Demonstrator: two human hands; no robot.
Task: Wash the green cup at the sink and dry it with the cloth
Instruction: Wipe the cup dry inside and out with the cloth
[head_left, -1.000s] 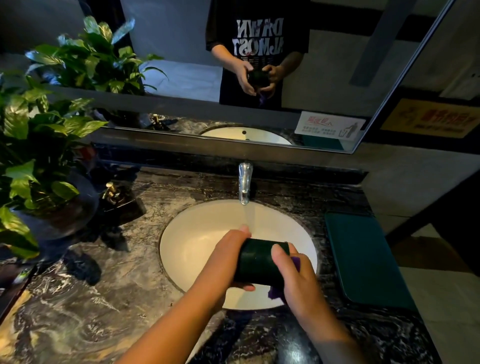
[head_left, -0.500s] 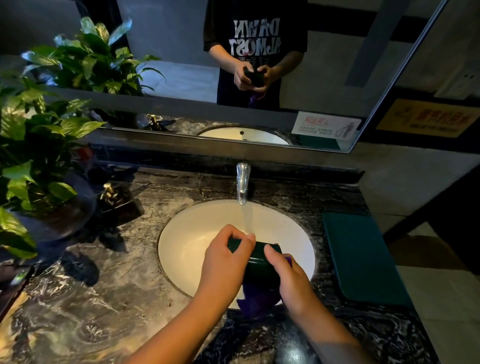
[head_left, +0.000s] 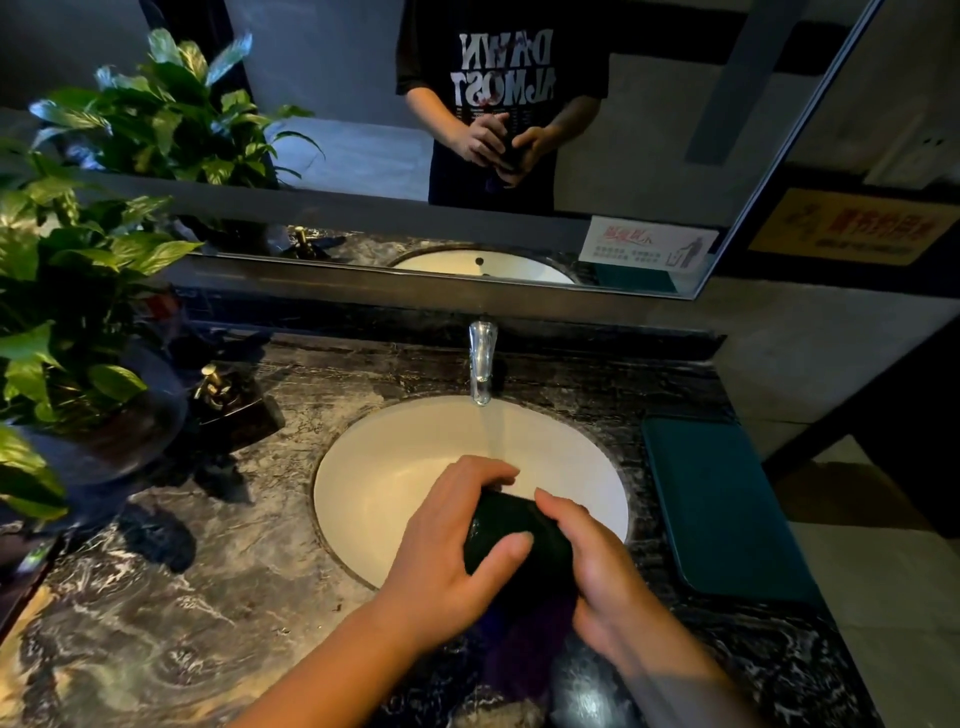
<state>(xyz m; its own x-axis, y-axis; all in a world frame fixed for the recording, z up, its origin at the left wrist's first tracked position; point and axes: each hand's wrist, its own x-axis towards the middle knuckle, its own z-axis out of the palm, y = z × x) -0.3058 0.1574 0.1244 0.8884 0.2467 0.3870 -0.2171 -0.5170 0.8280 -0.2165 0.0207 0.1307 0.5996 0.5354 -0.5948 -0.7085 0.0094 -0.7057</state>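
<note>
Green cup (head_left: 511, 540) clasped between both hands, left hand (head_left: 447, 566) and right hand (head_left: 597, 577) wrapped around it, over white sink (head_left: 395, 467)

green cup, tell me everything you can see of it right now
The green cup looks very dark green with a smooth, slightly glossy wall; its material is hard to tell. It is held tilted over the near rim of the sink, short of the tap's stream. The left hand wraps its left side and the right hand its right. A purple cloth hangs below it. Its opening is hidden.
</note>
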